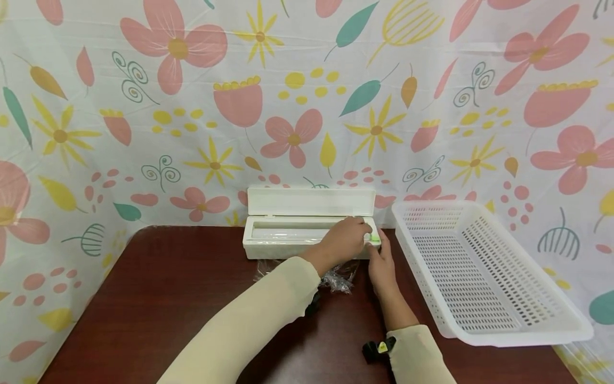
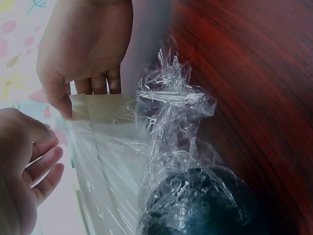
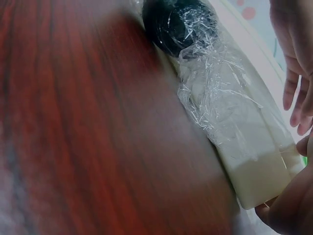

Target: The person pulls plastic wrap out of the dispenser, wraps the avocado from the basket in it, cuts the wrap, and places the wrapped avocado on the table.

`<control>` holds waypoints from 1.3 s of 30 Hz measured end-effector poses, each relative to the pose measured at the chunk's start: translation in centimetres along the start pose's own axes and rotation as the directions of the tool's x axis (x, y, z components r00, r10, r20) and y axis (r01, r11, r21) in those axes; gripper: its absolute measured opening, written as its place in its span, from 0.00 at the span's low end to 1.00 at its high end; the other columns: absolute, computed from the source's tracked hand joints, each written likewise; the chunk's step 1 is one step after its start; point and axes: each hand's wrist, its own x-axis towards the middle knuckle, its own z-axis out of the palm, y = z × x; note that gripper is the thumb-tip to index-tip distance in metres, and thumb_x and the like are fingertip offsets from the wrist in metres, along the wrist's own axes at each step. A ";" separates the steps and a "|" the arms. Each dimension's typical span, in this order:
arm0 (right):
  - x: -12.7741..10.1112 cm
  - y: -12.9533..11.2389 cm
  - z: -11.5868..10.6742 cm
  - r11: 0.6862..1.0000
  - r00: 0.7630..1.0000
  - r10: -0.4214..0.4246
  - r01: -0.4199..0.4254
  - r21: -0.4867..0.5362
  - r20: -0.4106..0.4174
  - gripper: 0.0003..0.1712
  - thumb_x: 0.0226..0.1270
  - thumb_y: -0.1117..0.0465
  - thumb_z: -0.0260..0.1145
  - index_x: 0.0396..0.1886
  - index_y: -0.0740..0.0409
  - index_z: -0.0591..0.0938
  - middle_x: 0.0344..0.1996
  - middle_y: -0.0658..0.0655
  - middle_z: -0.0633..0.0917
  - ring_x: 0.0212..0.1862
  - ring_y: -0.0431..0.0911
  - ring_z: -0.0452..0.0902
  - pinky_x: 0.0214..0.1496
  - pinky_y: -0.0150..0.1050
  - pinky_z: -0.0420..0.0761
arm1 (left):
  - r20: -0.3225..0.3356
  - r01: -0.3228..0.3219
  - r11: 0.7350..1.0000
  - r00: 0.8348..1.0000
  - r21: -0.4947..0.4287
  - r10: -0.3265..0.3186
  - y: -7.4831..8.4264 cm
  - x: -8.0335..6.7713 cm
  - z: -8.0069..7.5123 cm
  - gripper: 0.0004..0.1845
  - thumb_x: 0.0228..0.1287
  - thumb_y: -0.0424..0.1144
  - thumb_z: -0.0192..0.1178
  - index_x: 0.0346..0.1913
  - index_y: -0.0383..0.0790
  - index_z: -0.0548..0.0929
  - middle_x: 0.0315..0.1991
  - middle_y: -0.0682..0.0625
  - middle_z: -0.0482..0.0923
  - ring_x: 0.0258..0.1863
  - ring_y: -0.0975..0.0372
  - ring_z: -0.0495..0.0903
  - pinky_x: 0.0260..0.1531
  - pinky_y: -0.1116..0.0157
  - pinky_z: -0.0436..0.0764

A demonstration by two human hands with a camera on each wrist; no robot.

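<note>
A long white cling film dispenser box (image 1: 273,250) lies on the table with its lid (image 1: 312,201) raised, a white roll (image 1: 283,233) inside. My right hand (image 1: 382,266) grips the box's right end, thumb on the front. My left hand (image 1: 346,239) reaches across to that end and pinches a small green-and-white slider (image 1: 375,238); its other fingers curl loosely. Crumpled clear cling film (image 2: 171,112) hangs down the box front. Against the film, beside the box, is a dark round thing (image 3: 178,29); its kind is unclear, and my left forearm hides that area in the head view.
To the right stands a white plastic basket (image 1: 431,298) with slotted walls, near the right forearm. The dark red-brown wooden table (image 1: 182,288) ends at a flower-patterned cloth (image 1: 297,80) close behind the box.
</note>
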 end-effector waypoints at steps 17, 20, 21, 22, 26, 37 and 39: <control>-0.5 -0.6 0.4 0.999 0.999 0.020 -0.018 0.045 -0.045 0.34 0.82 0.57 0.46 0.82 0.55 0.50 0.80 0.61 0.55 0.80 0.53 0.48 0.81 0.52 0.53 | -0.036 -0.085 0.992 0.995 0.094 0.089 0.9 1.4 1.2 0.13 0.75 0.39 0.58 0.55 0.55 0.87 0.48 0.55 0.82 0.46 0.63 0.81 0.51 0.71 0.80; -0.5 -0.7 0.3 0.998 0.999 0.035 -0.033 0.055 -0.036 0.34 0.82 0.59 0.45 0.83 0.54 0.49 0.81 0.60 0.54 0.80 0.53 0.47 0.81 0.53 0.51 | -0.020 -0.076 0.990 0.997 0.117 0.079 1.1 1.5 1.4 0.13 0.74 0.40 0.59 0.55 0.55 0.87 0.49 0.56 0.82 0.47 0.64 0.80 0.50 0.72 0.80; -0.5 -0.7 0.3 0.998 0.999 0.036 -0.034 0.057 -0.034 0.34 0.82 0.60 0.44 0.83 0.54 0.49 0.81 0.60 0.53 0.80 0.53 0.46 0.82 0.53 0.50 | -0.013 -0.073 0.990 0.997 0.120 0.075 1.2 1.5 1.4 0.13 0.74 0.39 0.59 0.56 0.55 0.87 0.49 0.56 0.82 0.47 0.64 0.80 0.50 0.72 0.80; -0.5 -0.7 0.3 0.998 0.999 0.040 -0.039 0.054 -0.031 0.35 0.82 0.60 0.44 0.83 0.53 0.48 0.81 0.60 0.53 0.80 0.53 0.45 0.82 0.54 0.50 | -0.002 -0.067 0.991 0.998 0.119 0.067 1.2 1.6 1.5 0.14 0.73 0.39 0.59 0.56 0.56 0.87 0.50 0.56 0.82 0.48 0.64 0.80 0.51 0.72 0.80; -0.1 0.4 0.3 0.999 0.999 0.013 -0.011 0.051 -0.036 0.35 0.82 0.57 0.44 0.83 0.51 0.48 0.81 0.58 0.52 0.81 0.52 0.44 0.82 0.55 0.49 | 0.026 -0.061 0.988 0.998 0.144 0.058 1.4 1.7 1.7 0.16 0.71 0.40 0.62 0.59 0.57 0.85 0.54 0.57 0.81 0.52 0.63 0.81 0.55 0.71 0.79; -0.4 -0.1 0.1 0.988 0.999 -0.031 0.036 0.151 -0.035 0.33 0.81 0.63 0.46 0.82 0.50 0.54 0.80 0.53 0.57 0.79 0.47 0.50 0.78 0.46 0.55 | 0.007 -0.064 0.977 0.998 0.203 0.064 1.2 1.8 2.1 0.17 0.69 0.45 0.65 0.59 0.59 0.85 0.52 0.58 0.83 0.50 0.63 0.80 0.54 0.72 0.79; -0.6 -0.5 0.0 0.987 1.000 -0.016 0.018 0.159 -0.016 0.34 0.81 0.64 0.46 0.83 0.49 0.52 0.81 0.53 0.55 0.80 0.47 0.48 0.80 0.47 0.54 | 0.000 -0.068 0.975 0.998 0.210 0.069 1.2 1.7 2.1 0.16 0.69 0.45 0.65 0.58 0.59 0.86 0.49 0.58 0.83 0.48 0.63 0.80 0.53 0.71 0.79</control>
